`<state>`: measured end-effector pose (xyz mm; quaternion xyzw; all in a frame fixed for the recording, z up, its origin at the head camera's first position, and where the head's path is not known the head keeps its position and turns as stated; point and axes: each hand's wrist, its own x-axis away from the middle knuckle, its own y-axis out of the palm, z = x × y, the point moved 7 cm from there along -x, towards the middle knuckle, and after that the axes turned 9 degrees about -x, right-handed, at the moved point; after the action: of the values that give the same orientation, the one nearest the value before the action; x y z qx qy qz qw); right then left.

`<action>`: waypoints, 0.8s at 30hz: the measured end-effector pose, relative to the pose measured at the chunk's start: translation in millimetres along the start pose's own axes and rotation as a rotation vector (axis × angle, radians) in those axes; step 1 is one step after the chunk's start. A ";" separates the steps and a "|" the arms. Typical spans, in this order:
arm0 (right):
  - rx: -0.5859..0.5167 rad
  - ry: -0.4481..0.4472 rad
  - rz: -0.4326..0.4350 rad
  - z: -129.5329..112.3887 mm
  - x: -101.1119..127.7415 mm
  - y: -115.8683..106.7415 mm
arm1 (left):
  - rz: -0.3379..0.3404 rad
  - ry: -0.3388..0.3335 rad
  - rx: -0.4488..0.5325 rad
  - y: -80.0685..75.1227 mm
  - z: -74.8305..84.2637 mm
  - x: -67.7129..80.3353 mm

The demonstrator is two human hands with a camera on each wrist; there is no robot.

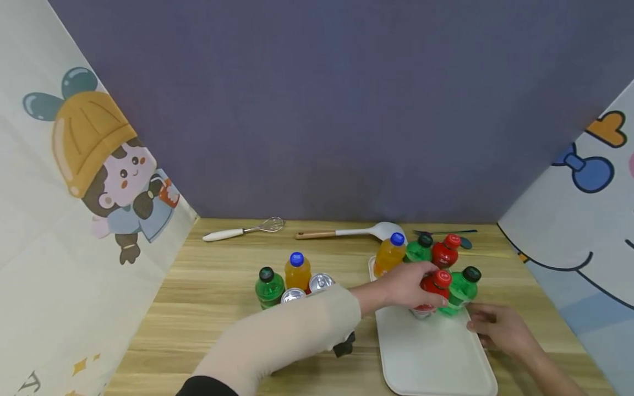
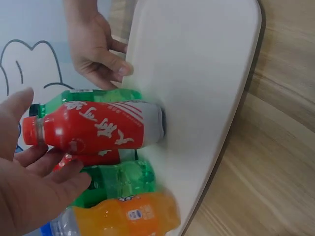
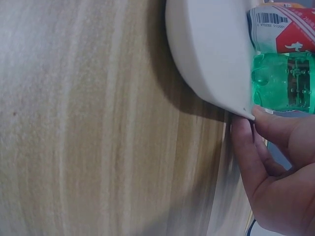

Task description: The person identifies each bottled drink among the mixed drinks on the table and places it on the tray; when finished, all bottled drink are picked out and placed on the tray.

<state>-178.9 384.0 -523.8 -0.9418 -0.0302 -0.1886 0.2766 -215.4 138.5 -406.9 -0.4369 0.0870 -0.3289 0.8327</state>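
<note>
Your left hand (image 1: 403, 286) reaches across from the left and has its fingers curled loosely about the red plastic bottle with the red cap (image 1: 436, 289), which stands upright on the white plastic tray (image 1: 436, 357); in the left wrist view the palm and fingers (image 2: 34, 196) sit around the cap end and touch the bottle, though you cannot tell how firmly they close. Your right hand (image 1: 497, 327) pinches the tray's right rim (image 3: 231, 105), thumb on top and fingers beneath (a fair guess is that it steadies the tray so it cannot slide on the wooden worktop (image 1: 208, 291)).

The red bottle stands at the front of a cluster at the tray's far end, just beside a green bottle with a black cap (image 1: 463, 291) on its right; behind them stand an orange bottle with a blue cap (image 1: 388, 256), another green bottle (image 1: 420, 248) and a second red bottle (image 1: 446, 250). The tray's near half is bare.

To the left, off the tray, a separate group stands together: a green bottle (image 1: 269, 287), an orange bottle (image 1: 297, 272) and two silver cans (image 1: 322, 282). Along the back lie a wire whisk (image 1: 245, 230) and a white ladle with a wooden handle (image 1: 346, 232).
</note>
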 end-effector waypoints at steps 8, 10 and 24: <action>0.002 0.019 0.005 0.0 -0.6 -0.2 | -0.039 0.064 0.107 -13.4 1.4 18.5; -0.005 0.029 0.003 1.0 -0.4 0.3 | -0.037 0.089 0.129 -18.4 1.4 23.2; -0.045 0.043 -0.003 4.3 -0.9 0.8 | 0.054 0.170 0.159 -76.8 -13.9 70.1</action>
<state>-178.2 385.7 -527.8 -0.9436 -0.0214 -0.2097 0.2554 -203.8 54.6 -345.0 -0.3373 0.1426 -0.3479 0.8630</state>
